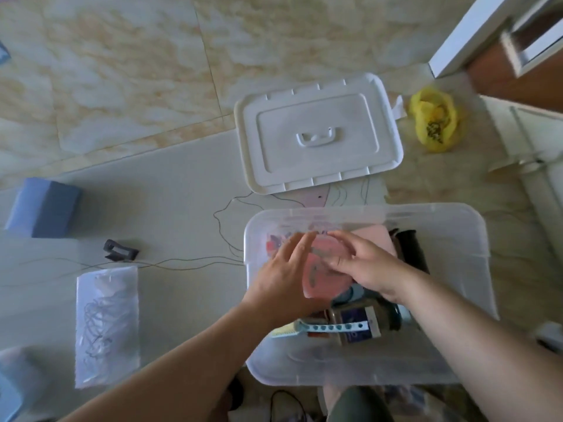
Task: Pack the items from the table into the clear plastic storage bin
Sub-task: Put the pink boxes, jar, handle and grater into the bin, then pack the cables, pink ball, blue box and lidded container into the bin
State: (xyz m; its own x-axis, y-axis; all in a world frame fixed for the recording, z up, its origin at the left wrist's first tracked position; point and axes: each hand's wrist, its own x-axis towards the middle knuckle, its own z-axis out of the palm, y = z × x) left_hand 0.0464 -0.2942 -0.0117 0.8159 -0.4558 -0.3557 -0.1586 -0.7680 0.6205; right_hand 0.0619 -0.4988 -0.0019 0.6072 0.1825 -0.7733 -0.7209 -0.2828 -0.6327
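Observation:
The clear plastic storage bin (451, 239) stands in front of me, open. Both my hands are inside it over a flat pink item (316, 278). My left hand (286, 269) lies on the item's left edge with fingers fairly straight. My right hand (365, 266) rests on its right side with fingers bent; whether they grip it is unclear. Lower in the bin lie a dark jar with a blue label (359, 324) and a blue strip with holes (335, 326). A dark object (411, 248) stands at the bin's right.
The white bin lid (320, 132) lies beyond the bin. On the table to the left are a blue box (42, 208), a black hair clip (120, 249), a clear bag of cords (106, 324) and thin wires (182, 264). A yellow bag (435, 120) sits at the far right.

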